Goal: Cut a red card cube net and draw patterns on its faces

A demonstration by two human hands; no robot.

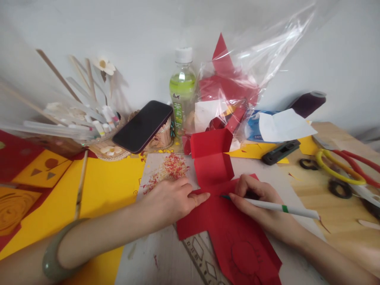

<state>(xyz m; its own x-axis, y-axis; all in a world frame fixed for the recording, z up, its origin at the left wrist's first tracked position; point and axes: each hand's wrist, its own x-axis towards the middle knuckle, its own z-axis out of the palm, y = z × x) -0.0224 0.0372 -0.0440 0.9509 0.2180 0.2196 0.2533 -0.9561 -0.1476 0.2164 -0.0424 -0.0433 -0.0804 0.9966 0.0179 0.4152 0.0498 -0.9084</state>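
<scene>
A red cut-out box net of card (221,209) lies on a grey-white board (139,245), its far flaps (212,152) folded up. Pressing on the card's left side, my left hand (175,198) has its index finger stretched out and the other fingers curled. My right hand (257,194) grips a white marker pen (282,206) with a green band, its dark tip at the card near my left fingertip. A round drawing with short strokes (245,255) shows on the near panel. Partly under the card is a patterned ruler (202,257).
Behind stand a green drink bottle (181,93), a phone (144,126) leaning on a decorated holder, and a plastic bag (231,83) of red card. Scissors (341,170) and a cutter (280,152) lie right. Yellow card (103,190) spreads left; red-yellow shavings (173,166) dot the board.
</scene>
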